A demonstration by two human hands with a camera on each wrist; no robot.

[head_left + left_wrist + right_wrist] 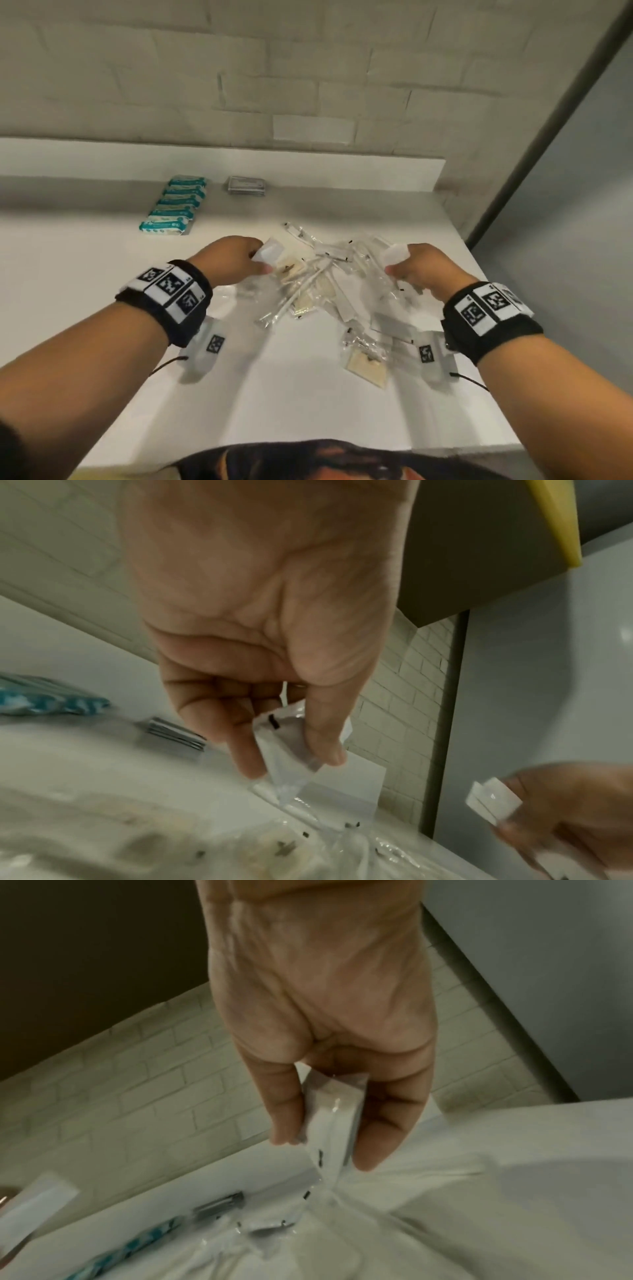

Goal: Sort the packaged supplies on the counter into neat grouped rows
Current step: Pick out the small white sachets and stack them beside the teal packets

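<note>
Over pile (pixel 329 281) | L hand (pixel 233 257) pinches packet (pixel 270 251) | R hand (pixel 421 270) grips sachet (pixel 395 255)

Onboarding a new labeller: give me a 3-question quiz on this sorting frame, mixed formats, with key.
1. True or false: the teal packs already lie in a row at the back of the counter.
2. What does the left hand hold? A) a clear sachet B) a teal pack C) nothing
3. Fill in: the unsorted pile lies ___ the two hands.

Key: 1 true. 2 A, the clear sachet. 3 between; the right hand also holds a clear packet.
</note>
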